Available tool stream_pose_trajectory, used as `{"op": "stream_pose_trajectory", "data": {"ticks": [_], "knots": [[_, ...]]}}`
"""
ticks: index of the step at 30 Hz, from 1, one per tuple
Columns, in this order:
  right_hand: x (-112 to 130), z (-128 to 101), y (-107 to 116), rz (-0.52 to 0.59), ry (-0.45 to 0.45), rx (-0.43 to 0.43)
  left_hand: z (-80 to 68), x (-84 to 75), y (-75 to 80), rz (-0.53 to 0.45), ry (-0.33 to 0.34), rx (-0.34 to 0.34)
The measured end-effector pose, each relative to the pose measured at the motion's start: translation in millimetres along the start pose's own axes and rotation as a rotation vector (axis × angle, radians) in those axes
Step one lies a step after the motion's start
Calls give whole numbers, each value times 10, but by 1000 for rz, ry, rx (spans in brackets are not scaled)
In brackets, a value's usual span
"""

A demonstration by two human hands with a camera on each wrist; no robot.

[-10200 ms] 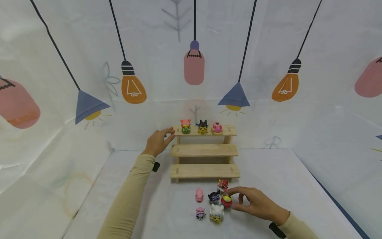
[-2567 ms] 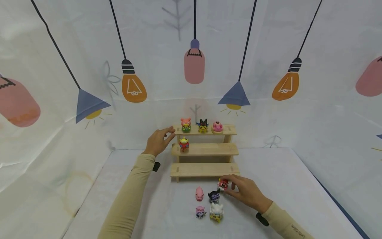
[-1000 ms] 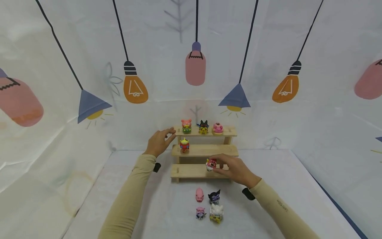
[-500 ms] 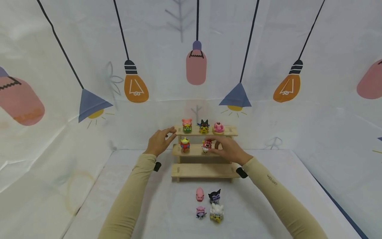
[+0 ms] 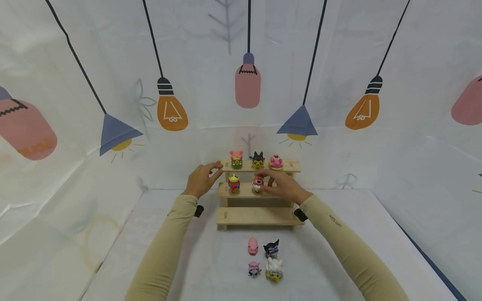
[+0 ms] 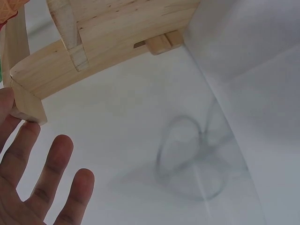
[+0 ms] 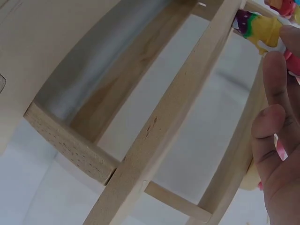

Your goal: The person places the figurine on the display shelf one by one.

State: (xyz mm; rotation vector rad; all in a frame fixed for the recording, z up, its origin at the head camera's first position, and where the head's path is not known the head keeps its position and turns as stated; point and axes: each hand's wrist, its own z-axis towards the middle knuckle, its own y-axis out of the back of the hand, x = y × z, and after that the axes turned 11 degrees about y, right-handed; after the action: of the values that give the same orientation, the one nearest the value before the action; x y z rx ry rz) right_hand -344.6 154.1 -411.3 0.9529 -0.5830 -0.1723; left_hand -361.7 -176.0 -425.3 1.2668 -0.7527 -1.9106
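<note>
A three-step wooden shelf (image 5: 260,216) stands at the back of the white table. My left hand (image 5: 206,177) rests with straight fingers (image 6: 55,158) against the left end of the top step (image 6: 103,44). On the middle step my right hand (image 5: 279,184) pinches a small red figurine (image 5: 258,183), which stands to the right of a red and green alien figurine (image 5: 234,183). In the right wrist view my curled fingers (image 7: 276,140) lie close to the shelf's boards (image 7: 164,117). Three figurines (image 5: 257,160) line the top step.
Several small figurines stand on the table in front of the shelf: a pink pig (image 5: 252,246), a black one (image 5: 271,249), a small purple one (image 5: 254,268) and a white one (image 5: 274,269). Printed cloth walls close in the back and sides.
My right hand took the red figurine from the table, lifted it past the bottom step and brought it to the middle step beside the alien figurine. The left hand stayed at the top step.
</note>
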Motion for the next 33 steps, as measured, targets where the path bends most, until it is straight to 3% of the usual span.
{"op": "stream_pose_trajectory", "data": {"ticks": [21,28,33], "knots": [[97,-80,87,-69,-21,-14,-5,-29,-18,1,5,-1],[287,-280,229,-155,-69,-59,9,-27,-10,12,7,2],[331,-542,217,-173,-50,-116,7,-13,-7,6,18,14]]}}
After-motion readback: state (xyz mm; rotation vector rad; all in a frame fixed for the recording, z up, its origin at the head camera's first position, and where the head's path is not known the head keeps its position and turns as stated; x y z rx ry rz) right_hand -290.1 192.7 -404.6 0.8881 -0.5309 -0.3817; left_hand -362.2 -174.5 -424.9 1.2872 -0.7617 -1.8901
